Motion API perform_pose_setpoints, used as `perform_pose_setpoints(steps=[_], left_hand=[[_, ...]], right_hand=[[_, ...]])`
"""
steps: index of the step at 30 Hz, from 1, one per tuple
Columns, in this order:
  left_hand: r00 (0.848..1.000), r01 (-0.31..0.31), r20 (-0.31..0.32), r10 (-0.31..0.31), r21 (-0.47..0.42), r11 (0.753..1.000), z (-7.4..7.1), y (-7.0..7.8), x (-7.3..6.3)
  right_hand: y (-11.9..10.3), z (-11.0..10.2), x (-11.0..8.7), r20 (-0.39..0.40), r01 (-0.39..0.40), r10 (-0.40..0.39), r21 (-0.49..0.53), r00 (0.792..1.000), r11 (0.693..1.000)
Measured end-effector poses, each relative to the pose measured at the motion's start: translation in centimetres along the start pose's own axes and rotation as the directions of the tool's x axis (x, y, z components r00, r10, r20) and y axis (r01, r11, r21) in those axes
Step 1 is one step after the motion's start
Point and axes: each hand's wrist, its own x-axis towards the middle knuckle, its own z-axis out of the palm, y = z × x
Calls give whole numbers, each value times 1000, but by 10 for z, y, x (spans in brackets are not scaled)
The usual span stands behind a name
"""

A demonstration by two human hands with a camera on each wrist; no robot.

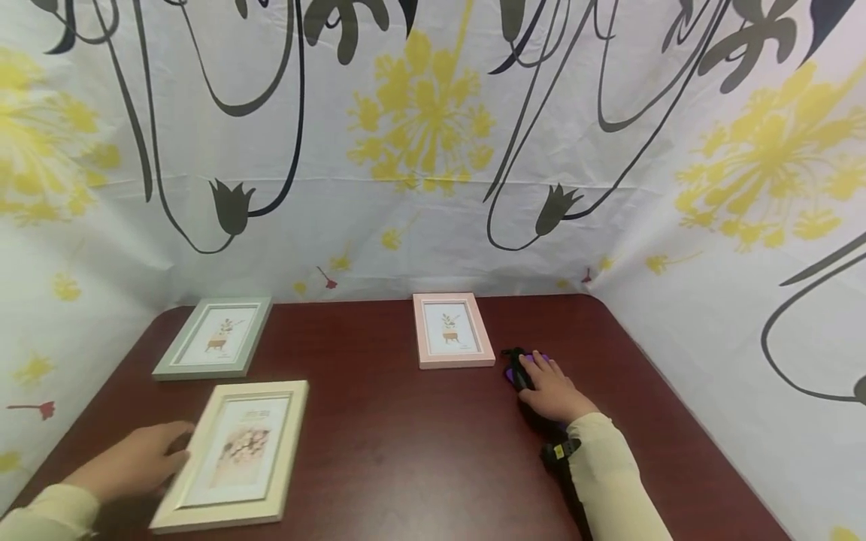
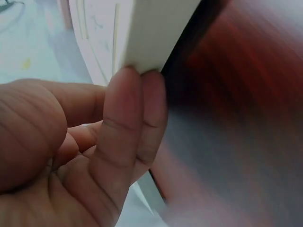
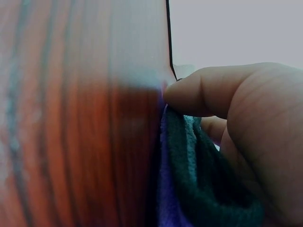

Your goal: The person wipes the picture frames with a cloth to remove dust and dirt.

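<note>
A cream photo frame with a flower picture lies at the table's near left. My left hand pinches its left side edge. In the left wrist view, two fingertips meet the frame's pale side, and a dark gap shows between that side and the table. On the right, my right hand lies over a dark green and purple cloth, with cloth bunched between thumb and fingers. The right wrist view shows the folded cloth beneath the hand; the palm side is partly hidden.
A green photo frame lies at the table's back left. Near the back edge, right of centre, is a pink photo frame. White patterned fabric walls the dark red table at back and sides. A black strap lies by the right forearm.
</note>
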Motion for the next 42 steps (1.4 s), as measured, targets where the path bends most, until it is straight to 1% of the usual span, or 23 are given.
perform_pose_setpoints(steps=[4,8,10,11,15,18,19,22,23,25,27,31,33,36,38,40,42], left_hand=[[997,-72,2,72,-76,995,15,37,20],[989,-150,-7,150,-90,985,33,69,36],[982,-191,-6,191,-87,978,44,84,42],[979,-204,0,204,-82,976,48,91,45],[961,-277,7,277,0,961,63,118,55],[940,-340,16,340,56,939,71,133,58],[934,-358,25,357,57,932,73,138,58],[912,-410,45,408,50,911,79,147,57],[907,-421,49,419,45,906,81,149,56],[898,-439,46,437,38,898,83,153,56],[895,-446,39,444,30,895,85,155,56],[897,-442,15,441,18,897,85,158,58],[905,-425,3,425,25,905,84,159,60],[926,-376,-5,377,58,925,84,158,61],[932,-363,-1,363,70,929,84,157,61],[925,-379,7,380,69,923,85,155,61],[912,-409,16,409,56,911,86,154,61]], right_hand=[[-1,-1,1,-3,-3,3,-2,1000,1000],[-4,0,4,-3,5,-5,-7,1000,1000],[-5,1,5,-2,7,-7,-5,1000,1000],[-5,1,5,-1,6,-6,-4,1000,1000],[-4,2,7,10,14,-14,18,1000,1000],[-2,1,7,21,29,-30,52,999,998],[-1,0,7,22,35,-37,65,999,997],[0,-1,6,18,46,-48,84,999,995],[1,-1,7,16,50,-52,85,999,995],[2,-1,7,17,54,-56,88,998,995],[5,-1,7,27,58,-62,105,998,993],[10,-5,6,27,59,-64,136,998,989],[12,-8,5,19,62,-65,125,998,990],[12,-10,4,15,77,-79,83,997,994],[10,-10,2,18,92,-93,41,996,995],[8,-9,0,8,98,-98,11,995,995],[6,-8,-1,-18,111,-112,-19,994,994]])
